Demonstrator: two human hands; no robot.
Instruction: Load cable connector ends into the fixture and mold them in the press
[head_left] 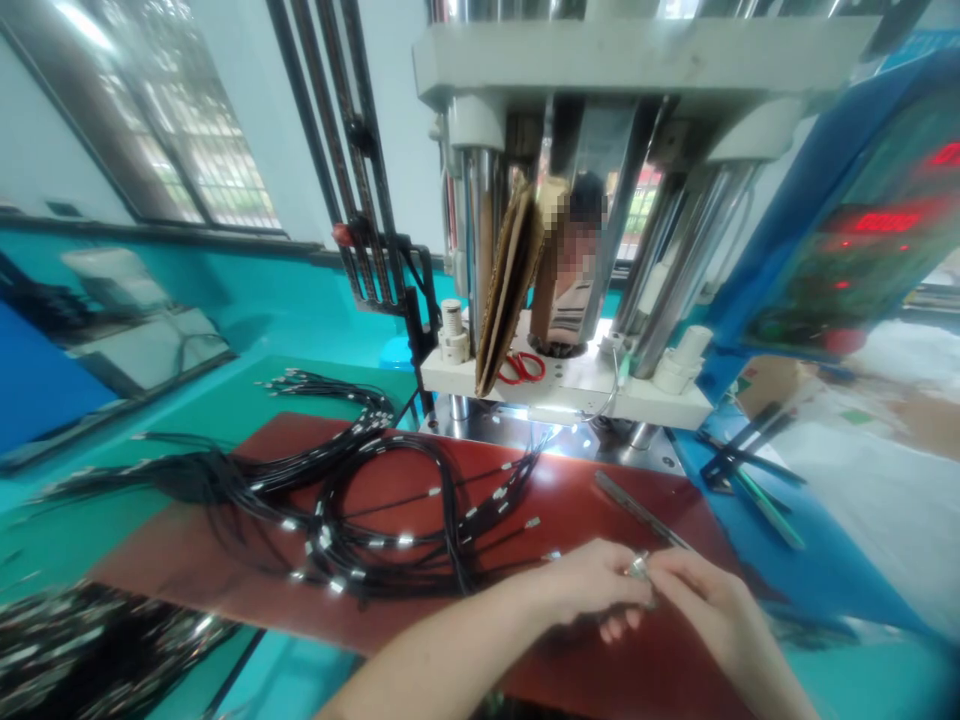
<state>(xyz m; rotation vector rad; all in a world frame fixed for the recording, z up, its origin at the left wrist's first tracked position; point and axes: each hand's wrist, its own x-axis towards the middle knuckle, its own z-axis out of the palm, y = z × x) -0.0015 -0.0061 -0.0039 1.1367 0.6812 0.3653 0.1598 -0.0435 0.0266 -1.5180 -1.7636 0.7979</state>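
Pinching a small metal piece [639,566], the fingers of the left hand [592,580] and right hand [701,585] met low over the mat [716,510], right of the middle of the view. Thumbs and forefingers were pressed together on it; the other fingers were curled or hidden. Whether the piece was joined to a cable could not be told.

As a judgement, work on this one piece was under way, not finished, since both hands were on it. The black cables [451,490], looped from nine to ten o'clock of the hands, bore many bright metal bits and lay unheld; which were done and which left did not show. A blurred dark heap [97,650] lay near nine o'clock.

A grey strip [637,508] lay just beyond the hands at twelve. The mat's far edge met the press [562,395] at eleven, where red scissors [521,368] and cardboard [512,290] sat on its plate. Room to move looked best over the bare mat at one o'clock, up to its right edge; a green tool [769,508] lay past that, at two. Leftward, loops and cable ends narrowed the way.
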